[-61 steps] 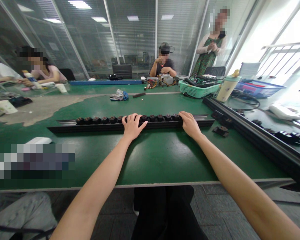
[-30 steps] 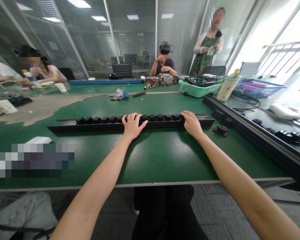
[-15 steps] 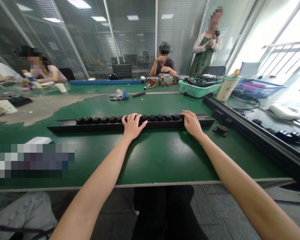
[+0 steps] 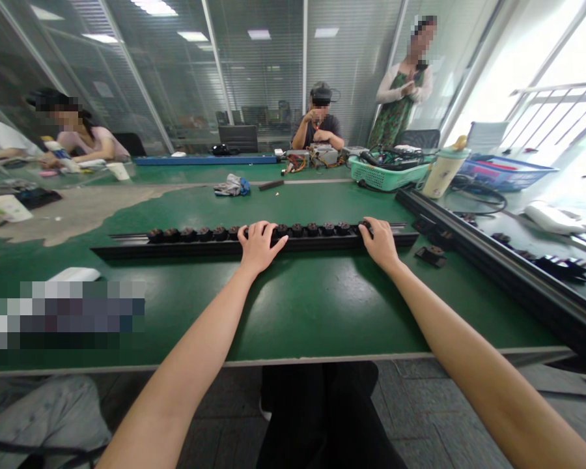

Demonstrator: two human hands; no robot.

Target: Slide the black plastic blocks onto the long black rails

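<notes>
Across the green table lies a long black rail (image 4: 200,249) with a metallic groove. Several round black socket modules (image 4: 204,234) sit in a row along it. My left hand (image 4: 260,246) holds the rail near its middle, fingers curled over the top and thumb apart along the front side; the modules beneath are partly hidden. Toward the rail's right end, the fingers and thumb of my right hand (image 4: 379,242) close around another round black module (image 4: 366,225), mostly covered by the fingers. A loose black piece (image 4: 430,256) lies just right of the rail.
A second long black rail (image 4: 498,280) runs along the right side, with loose black parts beyond it. Behind stand a yellow cup (image 4: 444,172), a green basket (image 4: 388,176) of cables and a blue basket (image 4: 510,172). A crumpled cloth (image 4: 232,185) lies farther back. Other people are around the table.
My right hand has shifted slightly right along the rail, and its fingers have come around the end module, which now shows between them. My left hand has stayed put.
</notes>
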